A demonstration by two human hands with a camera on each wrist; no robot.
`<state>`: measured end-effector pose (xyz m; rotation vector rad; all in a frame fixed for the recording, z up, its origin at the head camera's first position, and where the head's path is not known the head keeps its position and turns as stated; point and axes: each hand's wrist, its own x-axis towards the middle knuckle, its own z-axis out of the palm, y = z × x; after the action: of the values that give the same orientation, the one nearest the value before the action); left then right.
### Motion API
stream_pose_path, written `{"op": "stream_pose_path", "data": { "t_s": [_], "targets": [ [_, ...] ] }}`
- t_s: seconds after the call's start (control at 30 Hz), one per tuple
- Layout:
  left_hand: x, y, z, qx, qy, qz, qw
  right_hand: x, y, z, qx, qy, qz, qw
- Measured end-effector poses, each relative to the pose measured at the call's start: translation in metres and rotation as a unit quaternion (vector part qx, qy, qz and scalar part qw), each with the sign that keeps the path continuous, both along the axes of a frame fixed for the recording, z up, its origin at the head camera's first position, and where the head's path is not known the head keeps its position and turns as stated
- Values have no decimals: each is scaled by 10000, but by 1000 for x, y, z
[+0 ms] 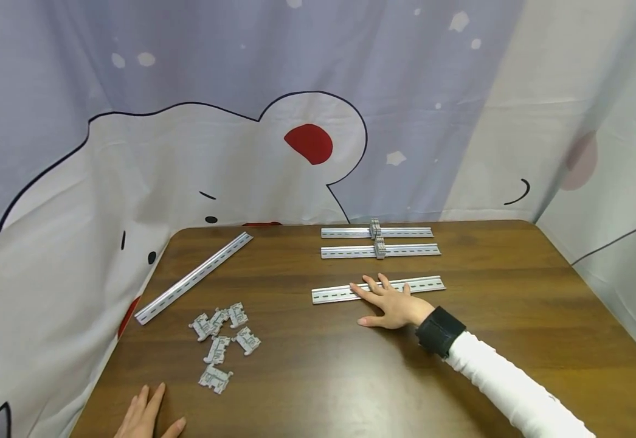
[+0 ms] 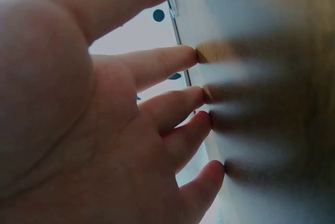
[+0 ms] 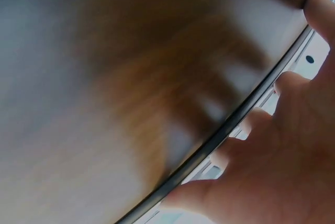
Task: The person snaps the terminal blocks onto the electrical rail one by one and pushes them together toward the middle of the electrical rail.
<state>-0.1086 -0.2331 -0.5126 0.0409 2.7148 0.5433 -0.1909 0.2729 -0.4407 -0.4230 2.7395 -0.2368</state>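
My right hand (image 1: 390, 302) lies flat with straight fingers on the nearest metal rail (image 1: 334, 294) in the middle of the brown table (image 1: 318, 377); its fingertips (image 3: 290, 81) press the rail's edge in the right wrist view. My left hand (image 1: 145, 417) rests flat on the table at the front left edge, fingers (image 2: 172, 60) spread and touching the wood, holding nothing. Several grey terminal blocks (image 1: 221, 342) lie loose just beyond that hand.
Two more rails (image 1: 379, 250) lie parallel at the back, each carrying a grey block (image 1: 375, 229). A long rail (image 1: 193, 277) lies diagonally at the left. A printed curtain (image 1: 241, 121) hangs behind and around the table.
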Motion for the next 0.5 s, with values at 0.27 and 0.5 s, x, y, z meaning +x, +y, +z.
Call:
{"op": "stream_pose_path", "data": {
  "t_s": [0.27, 0.5],
  "targets": [
    [0, 0, -1, 78, 89, -38, 9999, -5, -11, -1, -58, -43, 286, 9996],
    [3, 5, 5, 123, 60, 24, 9999, 2, -28, -2, -49, -103, 592, 9982]
  ]
}}
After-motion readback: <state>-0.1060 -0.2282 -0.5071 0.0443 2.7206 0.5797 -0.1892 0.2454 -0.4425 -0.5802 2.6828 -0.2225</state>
